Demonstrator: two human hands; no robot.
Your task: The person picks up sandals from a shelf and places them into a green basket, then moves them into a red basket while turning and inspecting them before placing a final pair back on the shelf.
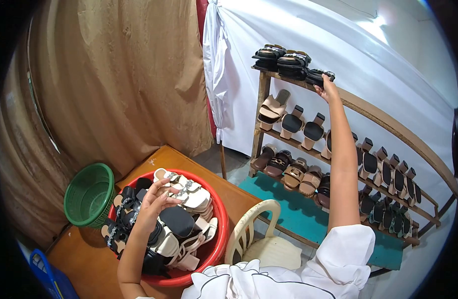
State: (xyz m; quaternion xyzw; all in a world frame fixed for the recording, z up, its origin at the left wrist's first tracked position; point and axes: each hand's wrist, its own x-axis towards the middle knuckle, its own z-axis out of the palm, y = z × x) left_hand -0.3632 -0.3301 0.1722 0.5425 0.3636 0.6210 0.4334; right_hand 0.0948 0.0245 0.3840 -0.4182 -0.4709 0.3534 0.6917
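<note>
My right hand (329,89) reaches out to the top board of the shoe rack and grips a black sandal (316,76) resting there. Beside it, two stacks of black sandals (292,65) with shiny straps stand on the same board. Over the red basin (222,234), my left hand (156,202) hovers with its fingers apart and holds nothing. White sandals (194,194) with shiny trim and black sandals (120,231) fill the basin. Whether the left fingers touch any of them is hard to tell.
The wooden rack (388,117) carries heeled shoes and slides on its lower shelves. A cream plastic chair (273,249) stands between rack and wooden table (239,199). A green basket (89,194) is left of the basin, and a blue plastic item (47,274) is lower left.
</note>
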